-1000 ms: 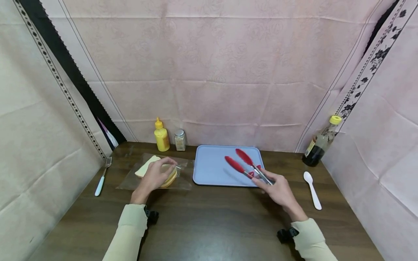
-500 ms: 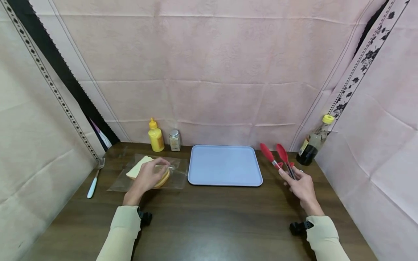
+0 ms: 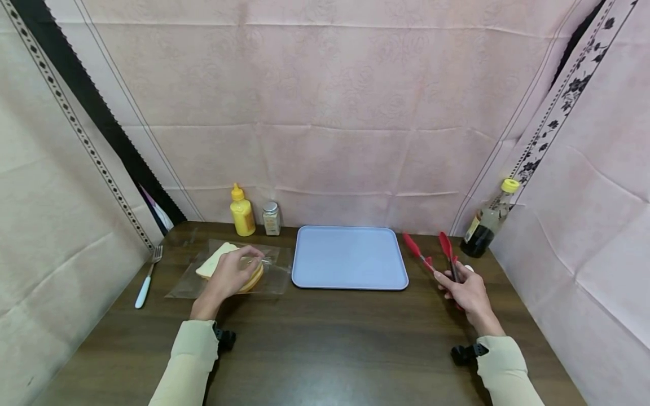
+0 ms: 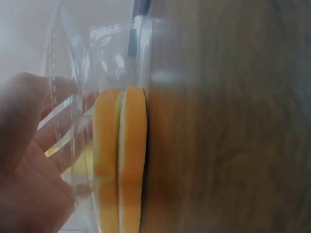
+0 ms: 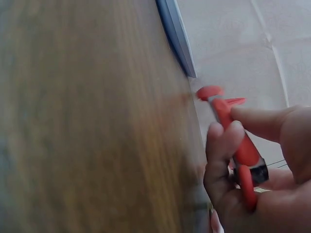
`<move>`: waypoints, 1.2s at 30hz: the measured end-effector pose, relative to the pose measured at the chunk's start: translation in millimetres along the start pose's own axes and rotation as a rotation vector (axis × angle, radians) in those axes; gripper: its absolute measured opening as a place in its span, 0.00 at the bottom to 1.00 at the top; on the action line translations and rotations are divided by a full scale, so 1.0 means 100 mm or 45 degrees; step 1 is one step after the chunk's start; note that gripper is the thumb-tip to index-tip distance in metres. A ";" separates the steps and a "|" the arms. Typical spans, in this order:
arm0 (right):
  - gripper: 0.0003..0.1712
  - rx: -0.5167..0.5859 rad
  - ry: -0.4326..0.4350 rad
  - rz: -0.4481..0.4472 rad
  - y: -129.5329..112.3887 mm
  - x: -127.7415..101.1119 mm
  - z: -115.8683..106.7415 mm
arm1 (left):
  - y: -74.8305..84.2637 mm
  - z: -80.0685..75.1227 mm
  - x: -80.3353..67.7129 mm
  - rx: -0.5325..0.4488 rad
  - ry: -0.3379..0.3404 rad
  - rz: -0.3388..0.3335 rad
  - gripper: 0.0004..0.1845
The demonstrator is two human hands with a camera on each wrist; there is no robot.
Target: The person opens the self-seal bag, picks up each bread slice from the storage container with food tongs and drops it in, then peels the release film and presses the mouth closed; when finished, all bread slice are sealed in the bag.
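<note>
Sandwich bread slices (image 3: 217, 260) lie in a clear plastic bag (image 3: 189, 286) at the table's left. My left hand (image 3: 231, 275) is over the bread, thumb and fingers pinching the bag's raised film. In the left wrist view, two slices (image 4: 132, 141) show their brown crusts beside those fingers. At the right, my right hand (image 3: 469, 293) grips red-tipped tongs (image 3: 446, 246), their two arms spread apart and pointing away from me. The right wrist view shows thumb and fingers wrapped round the red grip (image 5: 247, 151). Part of the tongs is hidden by that hand.
A light blue tray (image 3: 350, 259) lies mid-table. Behind stand a yellow squeeze bottle (image 3: 243, 215) and a shaker (image 3: 271, 219). A dark sauce bottle (image 3: 479, 237) stands back right, a fork (image 3: 147, 282) lies far left. A white spoon (image 3: 469, 268) is mostly hidden behind the right hand.
My right hand has carried the tongs from above the tray to the right side of the table, where the tips have lowered. The left hand stays at the bread bag.
</note>
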State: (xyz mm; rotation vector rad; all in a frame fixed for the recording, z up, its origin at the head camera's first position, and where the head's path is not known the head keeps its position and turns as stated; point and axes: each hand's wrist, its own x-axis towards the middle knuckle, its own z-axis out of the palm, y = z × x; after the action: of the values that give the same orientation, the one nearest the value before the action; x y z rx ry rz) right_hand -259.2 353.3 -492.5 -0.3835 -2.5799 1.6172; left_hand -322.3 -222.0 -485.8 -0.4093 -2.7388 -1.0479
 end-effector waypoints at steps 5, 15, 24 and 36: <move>0.57 -0.049 -0.062 -0.016 0.00 0.01 0.00 | -0.01 -0.01 -0.01 0.012 -0.003 -0.005 0.09; 0.64 -0.498 -0.058 -0.057 -0.02 0.00 -0.05 | -0.03 -0.03 -0.03 0.002 -0.004 -0.006 0.08; 0.66 -0.735 0.004 -0.087 -0.03 -0.02 -0.09 | -0.03 -0.03 -0.02 0.004 0.004 0.023 0.08; 0.64 -0.755 -0.066 -0.105 -0.02 0.00 -0.11 | 0.01 -0.11 -0.01 -0.005 0.081 -0.022 0.08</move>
State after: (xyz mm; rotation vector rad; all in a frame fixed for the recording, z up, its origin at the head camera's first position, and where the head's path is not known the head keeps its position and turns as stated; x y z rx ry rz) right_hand -257.0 361.9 -486.4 -0.2591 -3.0262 0.8163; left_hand -320.4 -228.4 -477.2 -0.3474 -2.6891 -1.0522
